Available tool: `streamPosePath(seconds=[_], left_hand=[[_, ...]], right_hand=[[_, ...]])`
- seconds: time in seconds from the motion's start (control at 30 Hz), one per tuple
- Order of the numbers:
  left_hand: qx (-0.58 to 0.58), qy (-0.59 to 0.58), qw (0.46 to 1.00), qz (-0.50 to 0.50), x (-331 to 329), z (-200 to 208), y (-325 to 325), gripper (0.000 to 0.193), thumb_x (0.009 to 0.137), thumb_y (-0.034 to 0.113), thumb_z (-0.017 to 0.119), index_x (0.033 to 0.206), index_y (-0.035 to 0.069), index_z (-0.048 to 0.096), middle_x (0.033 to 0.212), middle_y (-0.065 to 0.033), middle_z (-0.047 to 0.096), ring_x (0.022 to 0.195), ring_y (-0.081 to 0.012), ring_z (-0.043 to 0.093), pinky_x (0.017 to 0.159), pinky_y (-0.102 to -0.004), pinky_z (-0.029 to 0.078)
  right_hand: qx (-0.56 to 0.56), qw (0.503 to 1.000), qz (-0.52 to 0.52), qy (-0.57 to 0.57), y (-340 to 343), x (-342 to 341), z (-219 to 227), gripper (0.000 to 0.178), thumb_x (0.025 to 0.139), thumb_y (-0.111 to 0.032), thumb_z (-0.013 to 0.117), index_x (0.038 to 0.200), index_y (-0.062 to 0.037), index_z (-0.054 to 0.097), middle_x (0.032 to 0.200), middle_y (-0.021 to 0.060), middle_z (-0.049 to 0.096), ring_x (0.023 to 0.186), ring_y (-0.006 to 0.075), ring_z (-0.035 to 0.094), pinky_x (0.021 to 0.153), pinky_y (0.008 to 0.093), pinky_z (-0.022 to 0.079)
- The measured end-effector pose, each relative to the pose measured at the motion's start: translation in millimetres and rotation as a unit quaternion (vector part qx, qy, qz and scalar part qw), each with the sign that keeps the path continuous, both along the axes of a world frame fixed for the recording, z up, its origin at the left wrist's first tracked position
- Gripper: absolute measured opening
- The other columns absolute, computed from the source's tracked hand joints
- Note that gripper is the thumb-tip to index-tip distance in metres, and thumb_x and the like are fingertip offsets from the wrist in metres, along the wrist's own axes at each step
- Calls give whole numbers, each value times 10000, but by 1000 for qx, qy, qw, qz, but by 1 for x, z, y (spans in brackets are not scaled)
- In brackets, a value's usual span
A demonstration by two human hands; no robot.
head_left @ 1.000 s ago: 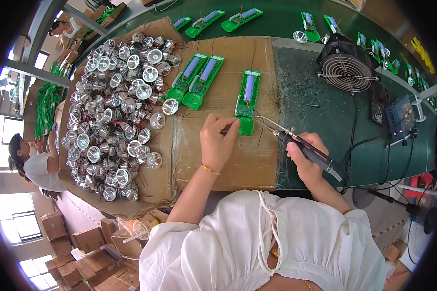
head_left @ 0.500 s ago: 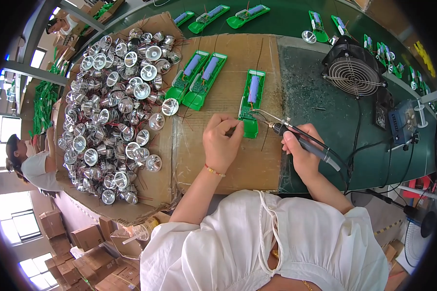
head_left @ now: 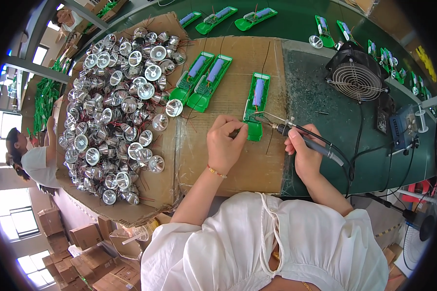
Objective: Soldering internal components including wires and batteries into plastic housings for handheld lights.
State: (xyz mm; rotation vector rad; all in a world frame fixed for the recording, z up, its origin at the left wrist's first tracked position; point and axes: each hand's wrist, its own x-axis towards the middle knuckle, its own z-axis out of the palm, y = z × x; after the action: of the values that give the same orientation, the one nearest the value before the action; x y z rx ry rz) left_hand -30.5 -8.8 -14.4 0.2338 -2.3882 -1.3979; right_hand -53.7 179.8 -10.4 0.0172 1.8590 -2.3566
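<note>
A green flashlight half-shell lies on the cardboard in front of me, with a purple battery cell in its upper part and a small circuit board below. My right hand is wrapped round a soldering iron. Its tip and a thin metal feed tube point left at the board; whether they touch it, I cannot make out. My left hand pinches at the shell's lower left edge. What sits between those fingertips is hidden.
At left, a cardboard box holds many silver reflector cups with wires. Two more filled green shells lie beside it. A black fan and a blue control box stand at right. Other people sit at far left.
The whole view has shifted slightly, so the bench things appear a little further right. Both hands keep their grips, and the iron's tip stays beside the board.
</note>
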Motion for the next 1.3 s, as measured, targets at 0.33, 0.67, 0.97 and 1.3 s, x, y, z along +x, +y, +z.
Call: streamPosePath(seconds=[0.33,0.67,0.97,1.3], left_hand=[[0,-9,1000,5,-2,0,-1,69,740,60,675,763,-4,662,826,-71,597,644,-145,578,580,-252,463],[-140,65,980,127,16,16,-47,117,723,88,701,805,22,650,792,-115,596,699,-250,570,655,-349,461],[-278,-155,947,50,-3,7,-22,166,685,239,723,638,96,652,765,-87,611,807,-281,565,692,-375,457],[27,-121,992,-6,-1,9,-31,74,836,62,589,885,7,579,735,-118,655,650,-175,641,542,-246,467]], right_hand=[[9,999,-28,35,16,10,3,157,830,-105,635,857,-11,512,677,76,590,540,92,543,487,204,439],[18,999,-35,37,30,11,1,151,829,-94,627,871,-10,509,681,78,589,548,92,540,498,204,440],[11,999,-13,39,28,12,3,168,826,-99,633,886,-4,508,686,77,590,555,90,542,499,201,437],[39,994,-16,96,34,14,0,119,836,-75,599,875,-15,504,680,79,572,532,101,523,476,205,417]])
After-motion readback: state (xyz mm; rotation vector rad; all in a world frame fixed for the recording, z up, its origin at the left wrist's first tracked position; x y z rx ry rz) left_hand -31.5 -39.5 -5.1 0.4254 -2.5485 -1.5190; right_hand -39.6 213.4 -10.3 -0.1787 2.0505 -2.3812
